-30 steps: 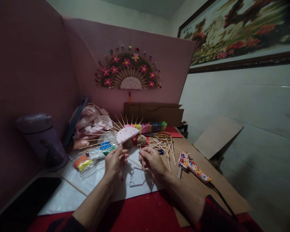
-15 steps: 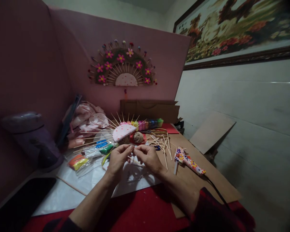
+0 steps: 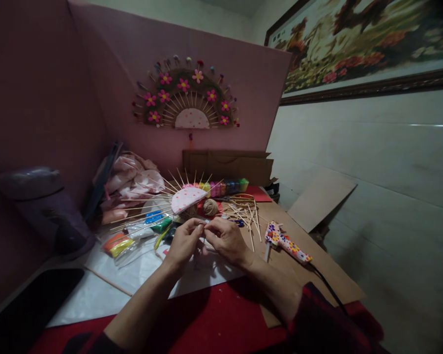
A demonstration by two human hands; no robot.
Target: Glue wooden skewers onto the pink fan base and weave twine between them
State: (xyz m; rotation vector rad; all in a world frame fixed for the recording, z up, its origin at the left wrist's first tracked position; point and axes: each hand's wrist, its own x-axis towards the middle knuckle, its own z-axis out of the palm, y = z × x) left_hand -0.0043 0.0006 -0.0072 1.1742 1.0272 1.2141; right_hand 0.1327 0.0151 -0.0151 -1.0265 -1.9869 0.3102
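Note:
My left hand and my right hand meet fingertip to fingertip over the white sheet. Both are closed in a pinch on something small and pale that I cannot make out. Just beyond them sits a half-round piece covered in pink dotted cloth, with thin sticks fanning out from its curved edge. Behind my right hand lies a ball of twine. Loose wooden sticks are scattered to the right of it.
A flower-patterned glue gun lies on the brown board at right. Bagged coloured clay, a purple cylindrical container and a black phone-like slab are at left. A flowered stick fan hangs on the pink panel.
The view has shifted slightly. My hands stay together at nearly the same place, and their fingertips have moved a little around the small thing between them.

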